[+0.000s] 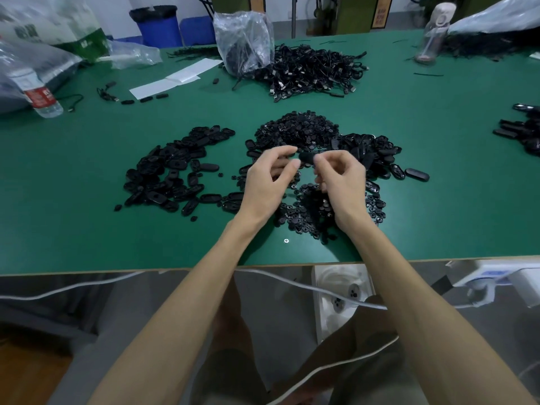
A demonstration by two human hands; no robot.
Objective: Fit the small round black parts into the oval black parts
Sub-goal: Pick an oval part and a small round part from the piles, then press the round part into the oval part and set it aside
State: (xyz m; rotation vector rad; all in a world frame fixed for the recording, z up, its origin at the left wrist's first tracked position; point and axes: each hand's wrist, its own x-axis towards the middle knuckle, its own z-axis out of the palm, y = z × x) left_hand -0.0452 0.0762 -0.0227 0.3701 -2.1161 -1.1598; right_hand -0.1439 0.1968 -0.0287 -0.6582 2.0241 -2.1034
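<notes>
Both hands are raised just above the green table (87, 229), meeting over the middle piles. Between them is one oval black part (306, 157); my left hand (268, 179) pinches its left end and my right hand (340, 179) pinches its right end. Whether a round part sits in it is hidden by my fingers. Below my right hand lies a heap of small round black parts (304, 211). A larger mound of small round parts (298, 130) sits behind the hands. Oval black parts (172, 171) are spread to the left, and more ovals (377, 153) lie to the right.
A tangle of black cables (309, 71) and a clear plastic bag (242, 39) stand at the back. A water bottle (38, 92) lies at the left, white paper (175, 78) behind it. More black parts (520, 130) sit at the right edge. A white cable (321, 290) hangs below the table's front edge.
</notes>
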